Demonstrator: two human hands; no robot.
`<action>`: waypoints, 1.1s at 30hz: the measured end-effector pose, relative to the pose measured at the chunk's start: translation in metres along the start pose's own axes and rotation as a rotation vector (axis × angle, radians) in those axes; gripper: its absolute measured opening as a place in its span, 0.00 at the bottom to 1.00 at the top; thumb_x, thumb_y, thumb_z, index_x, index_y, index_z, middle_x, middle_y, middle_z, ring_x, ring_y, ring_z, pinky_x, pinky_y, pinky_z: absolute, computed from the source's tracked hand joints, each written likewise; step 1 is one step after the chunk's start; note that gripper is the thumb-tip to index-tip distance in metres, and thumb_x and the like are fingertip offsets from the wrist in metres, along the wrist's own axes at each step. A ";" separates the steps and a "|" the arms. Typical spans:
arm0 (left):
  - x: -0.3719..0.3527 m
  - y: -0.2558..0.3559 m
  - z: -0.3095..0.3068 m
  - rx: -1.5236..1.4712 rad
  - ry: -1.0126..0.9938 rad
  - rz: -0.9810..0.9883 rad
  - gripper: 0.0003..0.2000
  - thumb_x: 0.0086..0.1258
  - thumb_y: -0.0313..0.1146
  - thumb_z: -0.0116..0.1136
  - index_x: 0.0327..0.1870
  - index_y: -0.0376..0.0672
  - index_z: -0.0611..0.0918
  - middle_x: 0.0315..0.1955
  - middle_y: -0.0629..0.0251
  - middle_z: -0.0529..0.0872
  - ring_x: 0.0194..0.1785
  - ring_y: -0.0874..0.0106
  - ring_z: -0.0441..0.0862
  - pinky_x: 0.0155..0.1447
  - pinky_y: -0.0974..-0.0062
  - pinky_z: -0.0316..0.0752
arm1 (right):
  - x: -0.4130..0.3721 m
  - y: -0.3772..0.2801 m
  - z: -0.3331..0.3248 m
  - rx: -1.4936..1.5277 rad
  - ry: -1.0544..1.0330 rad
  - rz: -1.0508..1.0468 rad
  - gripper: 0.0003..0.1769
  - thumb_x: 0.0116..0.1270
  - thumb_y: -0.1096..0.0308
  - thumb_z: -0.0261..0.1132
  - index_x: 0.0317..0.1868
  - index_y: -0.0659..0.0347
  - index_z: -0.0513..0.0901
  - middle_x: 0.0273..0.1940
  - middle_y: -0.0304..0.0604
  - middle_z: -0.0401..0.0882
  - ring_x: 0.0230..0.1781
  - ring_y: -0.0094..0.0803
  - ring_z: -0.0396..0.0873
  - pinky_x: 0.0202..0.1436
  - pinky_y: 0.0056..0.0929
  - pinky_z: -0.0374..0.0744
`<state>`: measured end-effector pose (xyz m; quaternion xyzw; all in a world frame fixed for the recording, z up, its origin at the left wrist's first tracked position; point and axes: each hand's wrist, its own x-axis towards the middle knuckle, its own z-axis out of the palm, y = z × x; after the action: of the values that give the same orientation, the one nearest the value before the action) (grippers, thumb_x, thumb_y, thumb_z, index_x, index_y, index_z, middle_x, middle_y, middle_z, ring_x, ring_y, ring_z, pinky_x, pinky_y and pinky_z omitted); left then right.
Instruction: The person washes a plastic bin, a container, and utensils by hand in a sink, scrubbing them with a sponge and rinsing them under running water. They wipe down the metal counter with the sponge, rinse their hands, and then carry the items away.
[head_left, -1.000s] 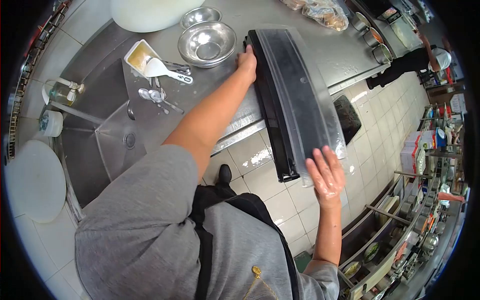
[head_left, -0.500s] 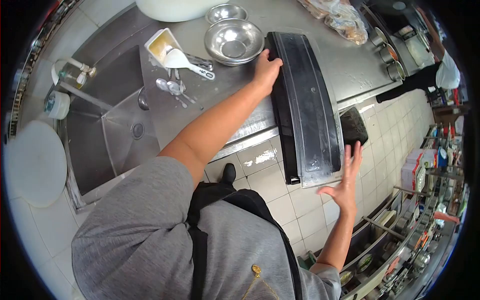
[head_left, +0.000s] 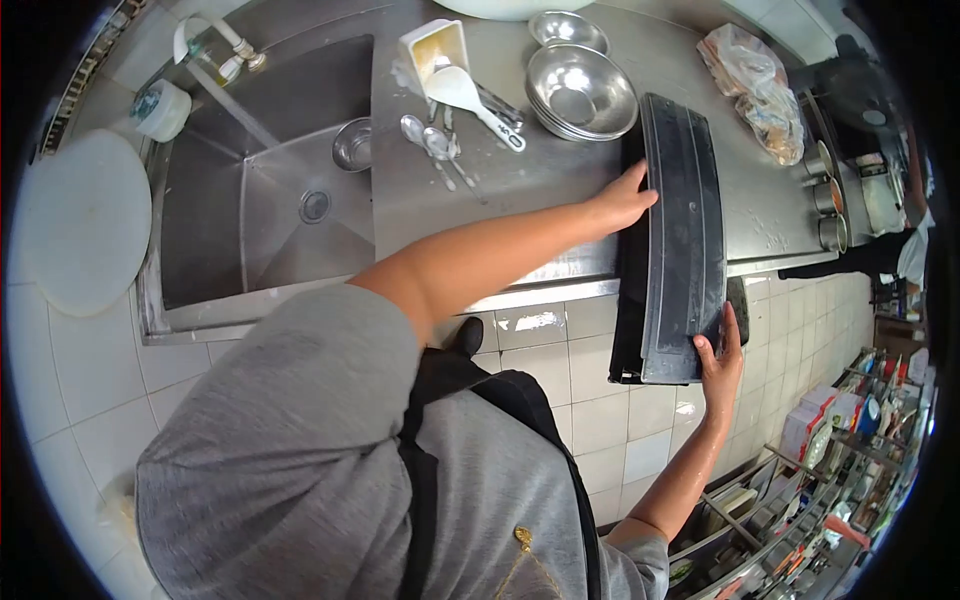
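A long black tray with a clear lid (head_left: 683, 240) lies across the steel counter (head_left: 540, 190), its near end sticking out over the tiled floor. My left hand (head_left: 622, 200) rests flat against the tray's left side on the counter. My right hand (head_left: 722, 360) grips the tray's overhanging near right corner, fingers curled on its edge.
Stacked steel bowls (head_left: 582, 92), a white scoop (head_left: 470, 100), spoons (head_left: 430, 140) and a white container (head_left: 435, 45) lie left of the tray. A sink (head_left: 265, 190) sits farther left. A plastic bag (head_left: 762, 90) and metal cups (head_left: 825, 195) lie right; another person (head_left: 890, 250) stands beyond.
My right hand, which was off the tray with spread fingers, has taken hold of its near right corner. My view has shifted, so the tray and counter sit farther right.
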<state>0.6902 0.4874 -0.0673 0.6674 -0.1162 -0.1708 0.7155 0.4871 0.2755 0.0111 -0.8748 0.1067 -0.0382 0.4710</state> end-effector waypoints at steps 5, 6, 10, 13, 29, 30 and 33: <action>-0.072 0.038 -0.149 0.547 0.321 0.552 0.14 0.57 0.19 0.57 0.44 0.42 0.82 0.35 0.64 0.83 0.39 0.69 0.81 0.47 0.71 0.75 | -0.009 -0.056 0.019 -0.715 0.337 -0.364 0.33 0.56 0.73 0.70 0.63 0.63 0.70 0.62 0.53 0.70 0.62 0.48 0.68 0.66 0.40 0.65; -0.070 0.048 -0.192 0.806 0.521 0.616 0.13 0.55 0.21 0.59 0.42 0.42 0.82 0.41 0.61 0.81 0.44 0.64 0.79 0.51 0.68 0.74 | -0.009 -0.065 0.031 -0.639 0.369 -0.424 0.30 0.56 0.74 0.69 0.60 0.63 0.73 0.59 0.52 0.72 0.60 0.47 0.70 0.64 0.40 0.66; -0.039 0.088 -0.307 1.244 0.829 0.449 0.32 0.52 0.29 0.63 0.63 0.50 0.68 0.56 0.54 0.72 0.54 0.51 0.73 0.58 0.58 0.69 | 0.005 -0.127 0.126 -0.285 0.336 -0.655 0.17 0.55 0.79 0.67 0.47 0.62 0.81 0.45 0.47 0.81 0.50 0.43 0.77 0.56 0.36 0.72; -0.006 0.059 -0.360 1.048 0.552 0.156 0.33 0.55 0.29 0.58 0.67 0.49 0.64 0.56 0.50 0.71 0.60 0.49 0.69 0.63 0.61 0.67 | 0.037 -0.151 0.240 -0.201 -0.099 -0.703 0.27 0.54 0.68 0.70 0.56 0.60 0.76 0.56 0.51 0.75 0.60 0.52 0.68 0.63 0.45 0.66; -0.074 0.007 -0.554 -0.467 1.050 0.083 0.19 0.67 0.20 0.36 0.59 0.38 0.70 0.51 0.46 0.77 0.46 0.50 0.81 0.38 0.57 0.85 | 0.104 -0.152 0.447 -0.775 0.190 -0.433 0.37 0.64 0.46 0.58 0.72 0.42 0.57 0.74 0.47 0.48 0.74 0.55 0.42 0.70 0.63 0.45; -0.091 0.005 -0.576 -0.550 1.015 0.012 0.20 0.69 0.20 0.33 0.60 0.38 0.68 0.52 0.45 0.75 0.45 0.50 0.81 0.34 0.56 0.87 | 0.105 -0.150 0.447 -0.761 0.196 -0.437 0.37 0.64 0.47 0.58 0.72 0.43 0.57 0.74 0.48 0.49 0.74 0.55 0.43 0.71 0.62 0.44; -0.131 -0.015 -0.626 -0.685 1.148 -0.064 0.17 0.68 0.19 0.36 0.57 0.38 0.70 0.52 0.43 0.74 0.45 0.49 0.81 0.34 0.56 0.87 | 0.104 -0.151 0.446 -0.706 0.242 -0.476 0.39 0.63 0.49 0.61 0.71 0.52 0.59 0.72 0.51 0.51 0.74 0.55 0.43 0.72 0.58 0.44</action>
<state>0.8162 1.1115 -0.1255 0.3907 0.3637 0.1628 0.8298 0.6863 0.6969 -0.1137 -0.9715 -0.0367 -0.2088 0.1056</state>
